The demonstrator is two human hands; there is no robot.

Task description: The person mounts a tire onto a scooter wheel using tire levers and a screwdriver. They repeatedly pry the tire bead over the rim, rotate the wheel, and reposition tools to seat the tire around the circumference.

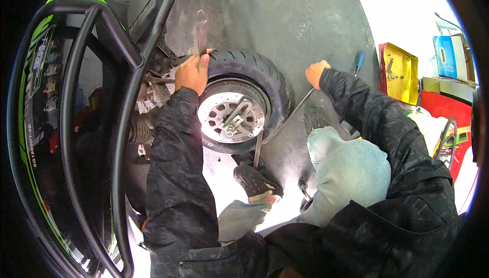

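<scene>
A black tyre (pixel 282 87) lies on its side around a silver wheel hub (pixel 214 117) with an axle in its middle. My left hand (pixel 192 74) is closed at the tyre's upper left edge, on a flat metal tyre lever (pixel 202 29) whose rounded end points away from me. Off the tyre's right side, my right hand (pixel 317 74) is wrapped round a thin metal rod (pixel 302 101); it slants down to the tyre's edge, where its tip is hard to make out. Another flat metal lever (pixel 258 149) sticks out toward me from the near rim.
A vehicle with black tubular bars (pixel 119 125) stands close on the left. A blue-handled screwdriver (pixel 360 60) lies beyond my right arm, near a yellow tray (pixel 400 76) holding small tools. Boxes (pixel 445 59) stand farther right. My clog-shod foot (pixel 254 182) is beside the near lever.
</scene>
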